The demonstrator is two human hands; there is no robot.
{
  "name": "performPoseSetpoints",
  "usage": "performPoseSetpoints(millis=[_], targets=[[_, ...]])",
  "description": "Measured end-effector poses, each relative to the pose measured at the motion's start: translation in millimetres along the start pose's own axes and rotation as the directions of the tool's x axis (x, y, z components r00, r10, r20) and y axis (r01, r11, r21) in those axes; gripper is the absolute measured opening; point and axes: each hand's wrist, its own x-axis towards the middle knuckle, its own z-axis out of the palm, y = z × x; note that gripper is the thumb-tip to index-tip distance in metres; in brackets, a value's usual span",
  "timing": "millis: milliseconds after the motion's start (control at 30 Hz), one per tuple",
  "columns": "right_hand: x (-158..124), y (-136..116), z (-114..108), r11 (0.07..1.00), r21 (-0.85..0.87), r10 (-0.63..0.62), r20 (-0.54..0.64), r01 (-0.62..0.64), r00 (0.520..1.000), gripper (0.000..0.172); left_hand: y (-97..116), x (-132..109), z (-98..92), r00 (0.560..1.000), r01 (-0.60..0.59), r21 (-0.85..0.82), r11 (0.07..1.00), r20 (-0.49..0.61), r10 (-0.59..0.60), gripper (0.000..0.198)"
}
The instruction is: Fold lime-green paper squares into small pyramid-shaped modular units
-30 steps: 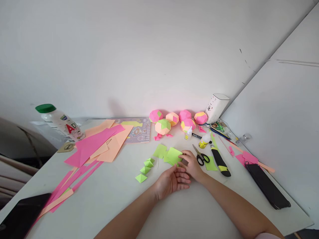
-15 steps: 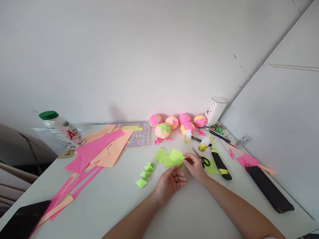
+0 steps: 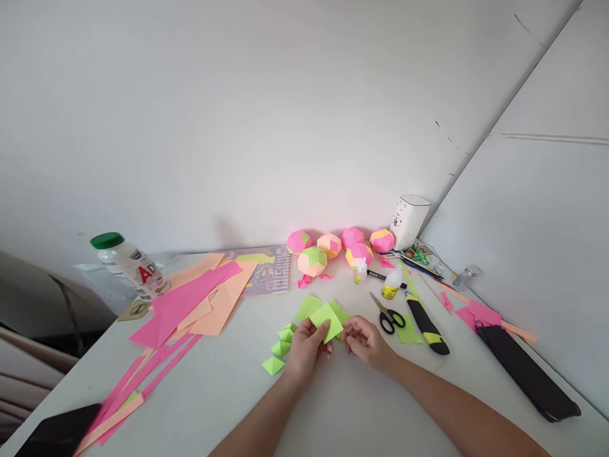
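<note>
A green paper square (image 3: 326, 319) is pinched in my left hand (image 3: 307, 348), thumb on top. Beside its right corner is my right hand (image 3: 366, 341), fingers curled and close together; whether they grip anything is hidden. Behind the hands lie more green squares (image 3: 308, 307). Several small folded green pieces (image 3: 273, 365) sit in a row to the left of my left hand. Black-handled scissors (image 3: 387, 313) rest behind my right hand, near another green sheet (image 3: 409, 330).
Faceted paper balls (image 3: 312, 261) line the wall, with glue bottles (image 3: 391, 284) before them. A cutter (image 3: 427, 325) and black case (image 3: 528, 371) lie right. Pink and peach paper (image 3: 185, 301), a white bottle (image 3: 130, 266) and a dark phone (image 3: 61, 431) are left.
My left hand was open and empty; now it holds a green square, which my right hand held at its edge before. The whole view has shifted slightly.
</note>
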Motion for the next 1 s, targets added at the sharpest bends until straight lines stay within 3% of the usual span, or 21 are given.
performPoseSetpoints(millis=[133,267,467,667,1000], targets=[[0.7,0.2,-0.4,0.952,-0.191,-0.249,-0.034,0.238,0.968,0.030,1.4,0.4,-2.3,0.990,0.076,0.121,0.990,0.110,-0.089,0.034],[2.7,0.9,-1.9,0.908,-0.242,-0.336,0.062,0.341,0.940,0.009,-2.1,-2.3,0.6,0.991,0.073,0.153,0.986,0.101,-0.089,0.034],[3.6,-1.0,-2.9,0.937,-0.288,-0.218,-0.046,0.196,0.975,0.025,-3.5,-9.4,5.8,0.998,0.005,0.246,0.969,0.058,-0.020,0.038],[3.4,2.6,-4.6,0.993,-0.119,0.013,-0.089,-0.024,0.996,0.025,-8.7,-12.4,7.4,0.995,-0.032,0.321,0.946,0.103,-0.001,0.036],[1.0,1.5,-3.4,0.997,-0.019,0.080,-0.037,-0.080,0.996,0.022,-9.1,-10.3,8.0,0.989,-0.042,0.305,0.952,0.151,-0.005,0.029]])
